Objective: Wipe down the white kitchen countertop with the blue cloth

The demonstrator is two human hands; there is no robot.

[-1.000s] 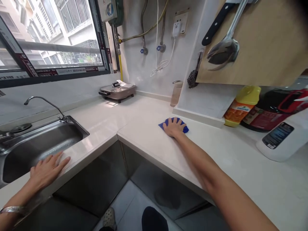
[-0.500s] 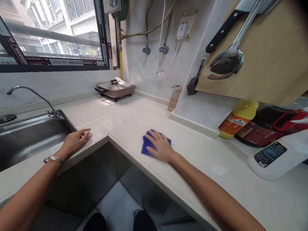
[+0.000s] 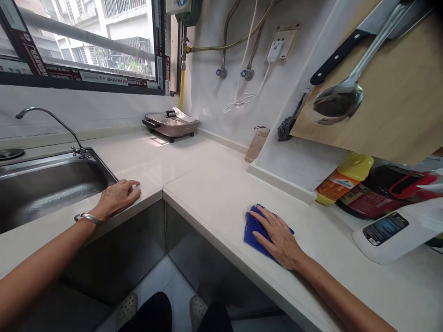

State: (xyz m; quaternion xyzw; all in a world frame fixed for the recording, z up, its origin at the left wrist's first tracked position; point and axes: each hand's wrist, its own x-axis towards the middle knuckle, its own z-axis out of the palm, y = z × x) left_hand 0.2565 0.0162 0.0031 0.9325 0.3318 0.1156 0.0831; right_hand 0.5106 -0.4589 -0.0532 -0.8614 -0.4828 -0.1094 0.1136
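My right hand (image 3: 278,237) lies flat, fingers spread, pressing a blue cloth (image 3: 254,228) onto the white countertop (image 3: 214,184) near its front edge. My left hand (image 3: 117,198) rests on the counter edge beside the steel sink (image 3: 44,189), fingers curled down loosely with nothing in them; a metal bracelet (image 3: 88,217) is on that wrist.
A curved tap (image 3: 48,122) stands behind the sink. A lidded electric pan (image 3: 171,123) sits in the corner. A bottle (image 3: 256,144), a yellow-capped bottle (image 3: 342,180), a red-black cooker (image 3: 391,189) and a white appliance (image 3: 398,233) line the right side. A knife (image 3: 341,55) and ladle (image 3: 342,97) hang by a wooden board.
My right hand has slid the blue cloth along the counter, first toward the front edge and then to the right. My left hand moved from the sink front to the counter corner.
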